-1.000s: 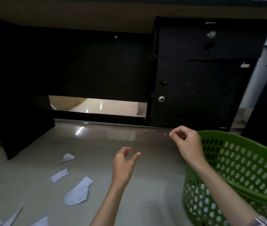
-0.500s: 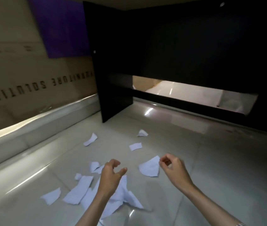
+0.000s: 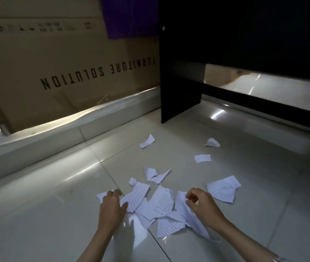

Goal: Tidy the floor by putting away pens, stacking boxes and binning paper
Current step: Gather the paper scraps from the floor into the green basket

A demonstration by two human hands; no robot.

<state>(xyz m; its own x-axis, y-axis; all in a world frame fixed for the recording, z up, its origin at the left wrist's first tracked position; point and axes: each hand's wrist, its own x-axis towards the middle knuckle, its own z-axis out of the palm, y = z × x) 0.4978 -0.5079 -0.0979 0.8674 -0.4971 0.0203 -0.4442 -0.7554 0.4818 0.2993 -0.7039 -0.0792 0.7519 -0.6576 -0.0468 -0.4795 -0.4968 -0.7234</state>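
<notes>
A person's left hand and right hand, fingers loosely curled and holding nothing, hover over torn paper scraps strewn on the tiled floor beside a dark desk, apparently about to gather them for binning.

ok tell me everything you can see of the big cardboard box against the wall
The large brown cardboard box stands behind a pale raised ledge at the left. Its broad flat face carries black lettering, FURNITURE SOLUTION, upside down, with small handling symbols near the top. A purple sheet overlaps its upper right corner, and the black desk panel hides its right end.
</notes>
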